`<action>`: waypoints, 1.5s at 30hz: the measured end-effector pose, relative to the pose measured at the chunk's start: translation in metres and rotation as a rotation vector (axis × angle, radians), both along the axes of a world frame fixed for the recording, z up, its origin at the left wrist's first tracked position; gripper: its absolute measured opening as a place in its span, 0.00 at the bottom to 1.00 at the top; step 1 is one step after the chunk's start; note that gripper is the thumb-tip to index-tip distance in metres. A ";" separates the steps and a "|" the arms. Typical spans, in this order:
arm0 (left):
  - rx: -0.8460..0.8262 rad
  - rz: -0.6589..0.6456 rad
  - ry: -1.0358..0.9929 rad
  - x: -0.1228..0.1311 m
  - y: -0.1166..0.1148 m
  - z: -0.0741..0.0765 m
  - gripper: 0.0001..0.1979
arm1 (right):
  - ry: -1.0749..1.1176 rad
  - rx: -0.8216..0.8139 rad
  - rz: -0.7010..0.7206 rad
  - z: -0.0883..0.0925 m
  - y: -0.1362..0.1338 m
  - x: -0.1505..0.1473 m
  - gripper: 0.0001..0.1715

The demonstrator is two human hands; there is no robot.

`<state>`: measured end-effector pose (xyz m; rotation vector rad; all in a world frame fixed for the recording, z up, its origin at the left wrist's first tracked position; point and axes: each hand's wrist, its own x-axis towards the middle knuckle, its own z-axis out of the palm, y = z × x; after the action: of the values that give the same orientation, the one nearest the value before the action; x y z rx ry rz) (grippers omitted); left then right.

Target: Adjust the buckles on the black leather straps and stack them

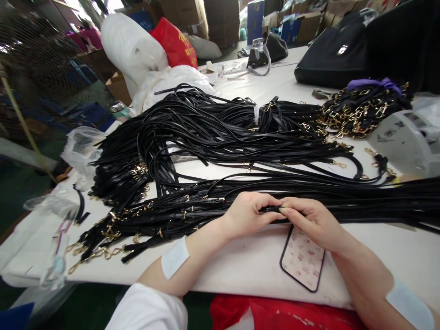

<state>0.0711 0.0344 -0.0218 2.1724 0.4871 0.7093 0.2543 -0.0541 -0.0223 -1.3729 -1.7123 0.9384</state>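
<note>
My left hand and my right hand meet at the front middle of the table, thumbs and forefingers pinched on a thin black strap. Only a short piece of it shows between the fingers. Just behind and beneath my hands runs a long bundle of black straps with gold clasps and buckles at its left end. Below my right hand lies a phone in a patterned case, face down, its top partly covered by that hand.
A large heap of black straps spreads behind. At right are a bunch of gold hooks, a grey-white plastic holder and a black bag. Crumpled plastic lies at left, and a white roll stands behind.
</note>
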 end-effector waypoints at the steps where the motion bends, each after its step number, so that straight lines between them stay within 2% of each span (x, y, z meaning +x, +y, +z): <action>1: 0.015 -0.003 0.001 0.000 -0.001 0.000 0.10 | 0.006 -0.002 0.003 0.000 0.000 -0.001 0.22; 7: 0.003 -0.030 -0.003 -0.002 0.004 0.010 0.11 | 0.071 -0.021 -0.005 0.003 0.003 0.000 0.24; 14: -0.108 0.000 0.021 -0.010 0.015 0.024 0.10 | 0.252 -0.176 -0.065 -0.002 0.000 0.010 0.21; 22: 0.026 0.006 0.028 -0.006 0.008 0.021 0.10 | 0.215 -0.178 -0.047 0.002 0.002 0.008 0.18; 27: -0.035 0.044 0.002 -0.004 0.003 0.016 0.10 | 0.227 -0.108 -0.044 0.000 0.000 0.005 0.17; 34: -0.078 -0.001 0.031 -0.004 0.004 0.016 0.09 | 0.180 -0.060 0.004 0.002 0.001 0.002 0.18; 41: -0.063 -0.094 0.050 -0.004 0.003 0.014 0.08 | 0.178 -0.120 0.048 0.002 -0.001 0.003 0.21; 45: -0.031 -0.077 0.084 -0.006 0.005 0.020 0.08 | 0.190 -0.173 0.055 0.004 0.001 0.007 0.22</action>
<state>0.0654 0.0390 -0.0014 2.1866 0.4521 0.5669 0.2614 -0.0529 -0.0186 -1.3041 -1.5619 1.2317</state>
